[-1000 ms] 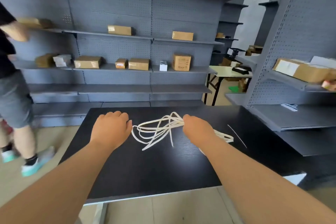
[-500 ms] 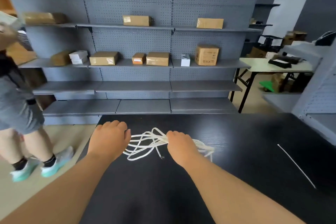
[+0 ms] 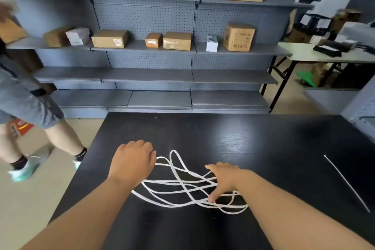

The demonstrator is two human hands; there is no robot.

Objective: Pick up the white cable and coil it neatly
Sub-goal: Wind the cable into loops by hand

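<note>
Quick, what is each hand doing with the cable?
Left hand: curled over one end of the white cable; grip hidden.
Right hand: closed on the bunched cable loops.

Even daylight, glare on the black table (image 3: 233, 140); edges blurred, perhaps by motion.

White cable (image 3: 182, 186); black wood-grain table (image 3: 263, 144); grey perforated shelving (image 3: 150, 16); brown cardboard boxes (image 3: 176, 40).
</note>
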